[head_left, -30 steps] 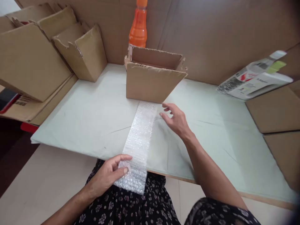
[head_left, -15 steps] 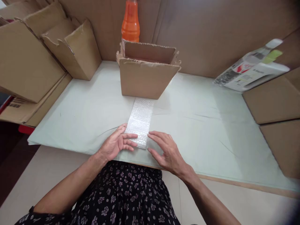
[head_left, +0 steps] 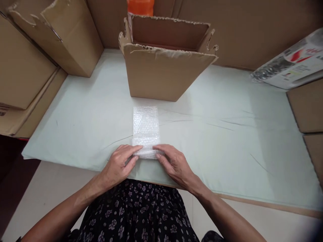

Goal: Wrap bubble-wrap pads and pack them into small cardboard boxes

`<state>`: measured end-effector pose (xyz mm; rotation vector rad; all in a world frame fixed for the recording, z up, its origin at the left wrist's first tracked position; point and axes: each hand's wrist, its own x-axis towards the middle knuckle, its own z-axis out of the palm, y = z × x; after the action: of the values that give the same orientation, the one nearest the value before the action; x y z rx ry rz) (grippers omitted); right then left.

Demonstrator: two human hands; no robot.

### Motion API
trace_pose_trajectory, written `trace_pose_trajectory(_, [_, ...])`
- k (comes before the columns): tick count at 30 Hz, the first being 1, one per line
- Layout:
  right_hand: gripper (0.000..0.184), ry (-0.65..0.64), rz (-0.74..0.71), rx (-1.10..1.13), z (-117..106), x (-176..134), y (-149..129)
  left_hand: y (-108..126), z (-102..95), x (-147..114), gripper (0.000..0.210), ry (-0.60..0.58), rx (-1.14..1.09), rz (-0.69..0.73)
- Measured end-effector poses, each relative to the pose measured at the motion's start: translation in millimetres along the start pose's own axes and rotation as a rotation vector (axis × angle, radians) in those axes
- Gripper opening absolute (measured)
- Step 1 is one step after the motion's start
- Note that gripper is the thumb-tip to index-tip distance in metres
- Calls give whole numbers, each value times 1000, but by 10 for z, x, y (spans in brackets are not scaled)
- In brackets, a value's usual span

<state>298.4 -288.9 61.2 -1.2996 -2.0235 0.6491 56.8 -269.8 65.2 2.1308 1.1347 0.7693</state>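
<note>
A strip of clear bubble wrap (head_left: 145,122) lies on the pale green cloth, its near end folded or rolled over toward the middle. My left hand (head_left: 121,162) grips the left corner of that near end between thumb and forefinger. On the right corner, my right hand (head_left: 174,163) pinches the same fold, its forefinger on top and thumb at the near edge. Beyond the strip's far end stands an open cardboard box (head_left: 161,75) with torn upper edges; what is inside it cannot be seen.
Cardboard boxes (head_left: 75,40) stand at the left, and more boxes (head_left: 320,111) at the right edge. An orange bottle (head_left: 140,7) shows behind the middle box. Plastic-covered packs (head_left: 290,64) lean at the right. The cloth-covered table (head_left: 214,151) ends just before my lap.
The bubble wrap now lies straighter and shorter, its near end folded over. Both hands have closed on its near corners; the left has turned palm down. The view has tilted down and closer.
</note>
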Motion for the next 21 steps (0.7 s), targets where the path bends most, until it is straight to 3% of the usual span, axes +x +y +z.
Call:
trace_pose_trajectory(3, [32, 131, -61, -221, -35, -23, -14, -45, 39, 130, 33, 17, 30, -107])
trace_pose_trajectory(8, [24, -95, -236, -377, -10, 73, 33, -98, 103, 217, 36, 120, 203, -60])
trace_pose_trajectory(10, [24, -120, -241, -379, -5, 146, 51, -69, 88, 185, 39, 159, 225, 5])
trace_pose_trajectory(13, [26, -148, -201, -288, -37, 233, 47, 10, 34, 108, 45, 107, 186, 123])
trace_pose_trajectory(16, [24, -212, -115, -129, -85, 280, 24, 37, 1, 72, 41, 57, 116, 95])
trace_pose_trajectory(18, [25, -184, -75, -112, -102, 295, 16, -4, 4, 105, 38, 62, 75, 5])
trace_pose_trajectory(21, [25, -23, -111, -300, -95, 307, 18, -123, 35, 237, 34, 98, 125, -82])
